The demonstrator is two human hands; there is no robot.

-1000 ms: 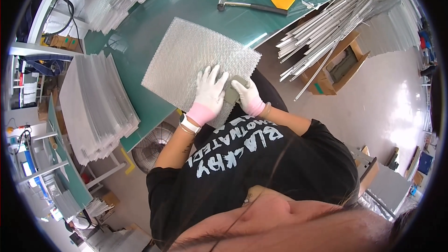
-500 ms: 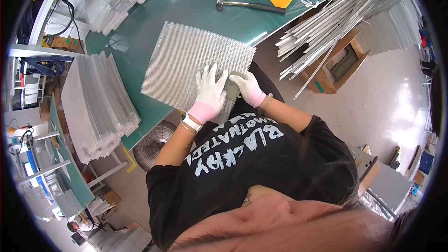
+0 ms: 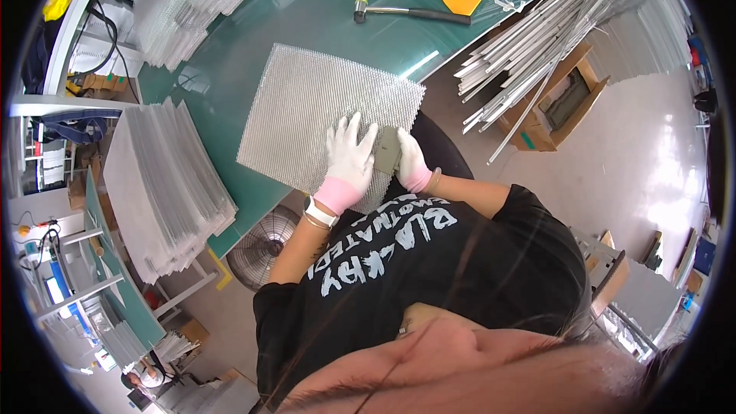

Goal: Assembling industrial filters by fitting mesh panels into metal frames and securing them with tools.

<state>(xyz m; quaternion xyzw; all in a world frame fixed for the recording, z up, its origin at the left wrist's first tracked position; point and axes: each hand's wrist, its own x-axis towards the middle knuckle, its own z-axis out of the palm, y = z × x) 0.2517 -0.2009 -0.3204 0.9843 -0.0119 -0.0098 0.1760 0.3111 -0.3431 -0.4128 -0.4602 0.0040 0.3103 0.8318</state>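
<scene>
A square silvery mesh panel [image 3: 295, 111] with a fine honeycomb-like surface lies at the near edge of the green table. My left hand [image 3: 350, 155], in a white glove with a pink cuff, rests flat on it with fingers spread. My right hand [image 3: 414, 162], gloved alike, grips the right side of a small grey-green flat piece [image 3: 388, 151] at the panel's near right edge. Its kind I cannot make out. The fingers' undersides are hidden.
Across the green table [image 3: 322, 15] lie a hammer [image 3: 414, 12] and a yellow heart-shaped piece [image 3: 463, 2]. Stacked mesh panels [image 3: 165, 192] stand at left. Metal strips [image 3: 521, 50] jut out at right above a cardboard box [image 3: 563, 107]. A fan [image 3: 264, 249] stands below the table.
My right hand has drawn down and right, its fingers now at the side of the grey-green piece, which shows more fully. The left hand stays spread on the panel; the whole view has shifted slightly.
</scene>
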